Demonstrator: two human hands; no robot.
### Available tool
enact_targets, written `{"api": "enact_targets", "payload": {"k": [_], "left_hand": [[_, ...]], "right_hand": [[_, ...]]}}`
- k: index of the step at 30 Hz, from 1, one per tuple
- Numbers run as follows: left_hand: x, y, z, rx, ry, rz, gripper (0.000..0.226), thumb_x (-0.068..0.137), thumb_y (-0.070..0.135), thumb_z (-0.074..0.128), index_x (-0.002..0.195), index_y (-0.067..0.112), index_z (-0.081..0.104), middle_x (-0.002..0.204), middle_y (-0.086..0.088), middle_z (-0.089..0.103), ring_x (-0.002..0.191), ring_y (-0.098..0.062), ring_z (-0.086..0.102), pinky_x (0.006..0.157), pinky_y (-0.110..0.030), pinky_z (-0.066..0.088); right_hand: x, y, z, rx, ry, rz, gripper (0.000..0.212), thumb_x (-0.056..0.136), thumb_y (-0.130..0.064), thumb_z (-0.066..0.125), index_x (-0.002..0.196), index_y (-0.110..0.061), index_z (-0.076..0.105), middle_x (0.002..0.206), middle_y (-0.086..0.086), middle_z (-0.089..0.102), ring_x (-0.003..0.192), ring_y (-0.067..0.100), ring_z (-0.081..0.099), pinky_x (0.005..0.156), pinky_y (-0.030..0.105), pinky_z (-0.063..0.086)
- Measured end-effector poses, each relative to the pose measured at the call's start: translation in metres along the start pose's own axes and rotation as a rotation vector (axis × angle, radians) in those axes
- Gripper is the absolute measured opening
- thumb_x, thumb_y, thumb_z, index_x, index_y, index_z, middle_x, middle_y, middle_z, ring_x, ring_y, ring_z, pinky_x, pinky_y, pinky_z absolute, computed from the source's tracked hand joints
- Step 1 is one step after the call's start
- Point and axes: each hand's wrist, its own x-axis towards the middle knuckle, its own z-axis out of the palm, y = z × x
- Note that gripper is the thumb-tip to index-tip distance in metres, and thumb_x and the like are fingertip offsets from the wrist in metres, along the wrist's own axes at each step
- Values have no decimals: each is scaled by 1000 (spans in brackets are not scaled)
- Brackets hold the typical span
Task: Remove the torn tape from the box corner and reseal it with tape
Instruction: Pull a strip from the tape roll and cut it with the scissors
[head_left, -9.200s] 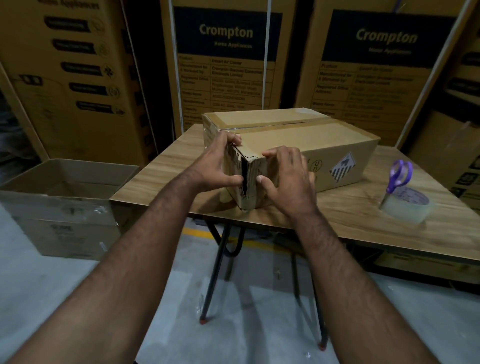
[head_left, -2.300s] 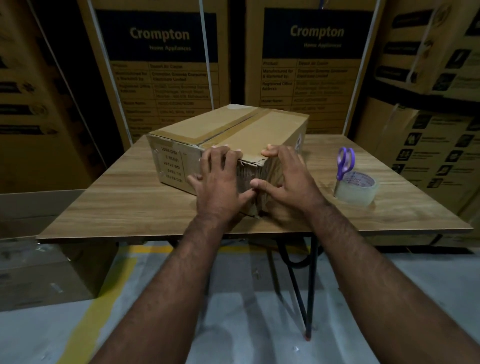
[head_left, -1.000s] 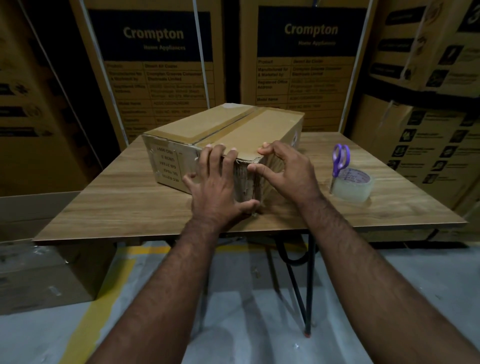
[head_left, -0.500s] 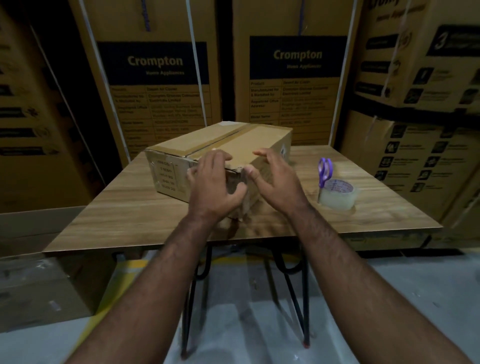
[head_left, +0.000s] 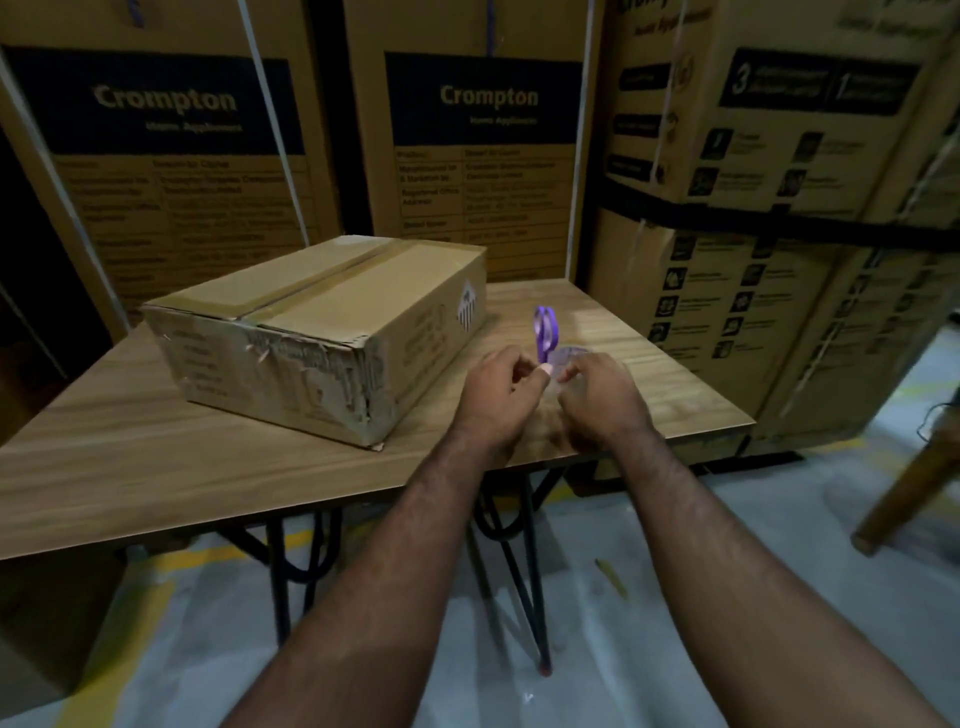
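Note:
The cardboard box (head_left: 332, 306) lies on the wooden table (head_left: 156, 467), its near corner (head_left: 371, 400) scuffed and split, with ragged tape remains along the front face. Both hands are off the box, to its right. My left hand (head_left: 498, 387) pinches the lower part of the purple-handled scissors (head_left: 545, 330), which stand in the clear tape roll (head_left: 571, 356). My right hand (head_left: 605, 397) is curled over the roll and hides most of it.
Tall printed cartons stand stacked behind the table and to its right (head_left: 779, 208). The table's right corner (head_left: 748, 423) is close to my right hand. A brown wooden leg (head_left: 914, 467) slants at the far right. Black hairpin legs and grey floor lie below.
Both hands left the box corner and moved right to the scissors and tape roll. My head turned right, so the box now sits left of centre.

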Motion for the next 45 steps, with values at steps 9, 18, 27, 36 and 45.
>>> {"api": "enact_targets", "payload": {"k": [9, 18, 27, 36, 45], "left_hand": [[6, -29, -3, -292, -14, -471, 65, 71, 62, 69, 126, 32, 52, 117, -12, 71, 95, -22, 68, 85, -38, 58], [2, -17, -35, -504, 44, -333, 58, 90, -1, 67, 134, 32, 51, 114, -9, 67, 92, -23, 69, 54, -27, 56], [-13, -10, -61, -340, -42, -199, 61, 85, -5, 62, 129, 37, 59, 115, -13, 67, 94, -27, 69, 56, -31, 59], [-9, -13, -62, -162, 106, -274, 22, 72, 37, 71, 89, 27, 64, 96, -1, 72, 87, -27, 68, 67, -38, 56], [9, -5, -54, -133, 119, -400, 9, 81, 27, 69, 82, 24, 61, 95, 0, 66, 88, -24, 58, 74, -35, 43]], "right_hand": [[1, -12, 8, 272, -10, -40, 23, 83, -2, 66, 90, -23, 73, 101, -5, 75, 96, 16, 69, 84, 29, 54], [-13, -46, -2, 235, 119, -138, 10, 86, -23, 72, 95, -25, 67, 89, -12, 72, 82, 11, 69, 73, 35, 58], [-2, -39, -17, -147, -222, -299, 20, 91, -48, 69, 100, -31, 72, 103, -7, 69, 104, 19, 62, 89, 40, 47], [-17, -46, -8, 14, 38, -524, 18, 82, -23, 77, 85, -16, 61, 86, -5, 55, 76, 14, 52, 63, 33, 45], [-34, -47, 22, -24, 201, -513, 20, 90, -21, 62, 107, -14, 54, 109, 5, 51, 76, 20, 55, 59, 38, 53]]}}
